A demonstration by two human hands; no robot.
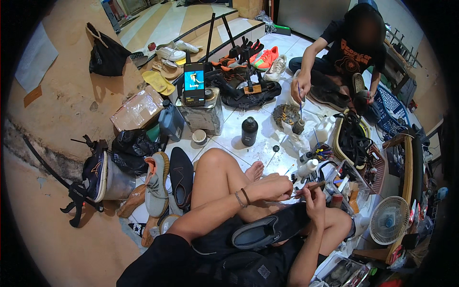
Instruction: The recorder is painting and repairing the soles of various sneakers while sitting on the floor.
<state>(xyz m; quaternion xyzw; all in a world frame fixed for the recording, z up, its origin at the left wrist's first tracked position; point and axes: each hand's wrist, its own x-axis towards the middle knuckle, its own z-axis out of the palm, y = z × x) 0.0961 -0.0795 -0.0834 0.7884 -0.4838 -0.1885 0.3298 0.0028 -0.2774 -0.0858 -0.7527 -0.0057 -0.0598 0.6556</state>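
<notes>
My left hand [277,187], a bracelet and a dark band on its wrist, is closed, its fingertips close to my right hand; whatever it may hold is too small to make out. In my right hand [315,204] is a slim brown piece [317,185], pinched between the fingers; its kind is unclear. Across my lap, below both hands, lies a black shoe [258,233] with a grey lining, its opening facing up. The right forearm passes beside the toe end of this shoe.
A co-worker's hand [300,88] holds a thin brush over a small jar [298,126]. A black bottle [249,131] stands on the tiles. Left of my knee are a dark slip-on [181,177] and a grey sneaker [157,191]. A fan [389,220] stands at right.
</notes>
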